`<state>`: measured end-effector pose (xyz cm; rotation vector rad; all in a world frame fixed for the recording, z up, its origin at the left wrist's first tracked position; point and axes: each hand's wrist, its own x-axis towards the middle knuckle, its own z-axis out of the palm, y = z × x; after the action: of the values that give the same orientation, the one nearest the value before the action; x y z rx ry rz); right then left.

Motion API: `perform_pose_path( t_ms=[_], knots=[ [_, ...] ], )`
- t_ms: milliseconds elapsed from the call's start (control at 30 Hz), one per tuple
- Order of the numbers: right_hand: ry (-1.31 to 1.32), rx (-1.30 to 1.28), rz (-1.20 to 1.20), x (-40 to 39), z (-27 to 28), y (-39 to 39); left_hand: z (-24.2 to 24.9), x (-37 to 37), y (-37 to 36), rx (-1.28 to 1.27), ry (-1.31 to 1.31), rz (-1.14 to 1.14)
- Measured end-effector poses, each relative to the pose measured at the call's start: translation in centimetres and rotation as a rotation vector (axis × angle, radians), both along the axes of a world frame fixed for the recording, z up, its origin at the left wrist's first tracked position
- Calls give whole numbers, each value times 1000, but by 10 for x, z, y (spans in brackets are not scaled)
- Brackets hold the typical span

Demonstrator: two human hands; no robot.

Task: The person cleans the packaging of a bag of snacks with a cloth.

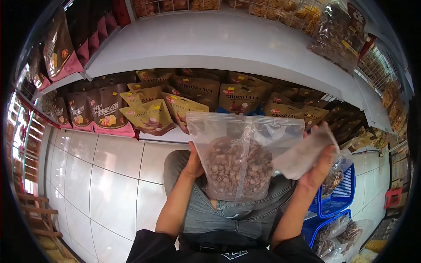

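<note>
A transparent plastic bag (237,171) of small brown chocolate-coloured pieces stands upright over my lap, its flat sealed top facing away from me. My left hand (194,164) grips the bag by its left edge, the fingers partly hidden behind the plastic. In my right hand (319,168) is a greyish-white cloth (302,153), folded and pinched between thumb and fingers. The cloth's lower left corner overlaps the bag's right side in this view.
Choco Lava pouches (239,98) crowd the low shelf ahead, with dark and pink pouches (109,109) to the left. A white shelf (210,41) spans above them. Blue baskets (344,193) holding bagged snacks sit at my right on the tiled floor (114,175). A large bag (337,35) lies upper right.
</note>
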<state>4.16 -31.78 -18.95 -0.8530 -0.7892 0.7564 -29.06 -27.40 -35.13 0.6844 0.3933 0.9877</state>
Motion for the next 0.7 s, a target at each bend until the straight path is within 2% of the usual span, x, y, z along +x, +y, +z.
perform_pose_path(
  t_ms=[67, 100, 200, 333, 400, 467, 500, 633, 700],
  knots=[
    [443, -35, 90, 17, 1, -18, 7, 4, -5, 79, 5, -5],
    [482, -15, 148, 20, 2, -22, 9, 8, -8, 124, 13, 6],
    [501, -237, 144, 12, -2, -46, 7, 10, -9, 295, 87, 43],
    [124, -265, 145, -14, -3, -66, 22, 12, -16, 367, 293, 108],
    [160, -255, 161, -31, 12, -64, -18, 12, -14, 350, 215, 139],
    [143, -246, 165, -43, 18, -59, -30, 7, -18, 288, 204, 173],
    [74, -252, 138, -45, 16, -55, -27, 6, -18, 278, 222, 184],
    [-631, -159, 68, -76, 38, -41, -35, 10, -18, 254, 244, 200],
    [-1161, 203, -56, -107, 55, -20, -40, 12, -20, 282, 216, 209]
  ],
)
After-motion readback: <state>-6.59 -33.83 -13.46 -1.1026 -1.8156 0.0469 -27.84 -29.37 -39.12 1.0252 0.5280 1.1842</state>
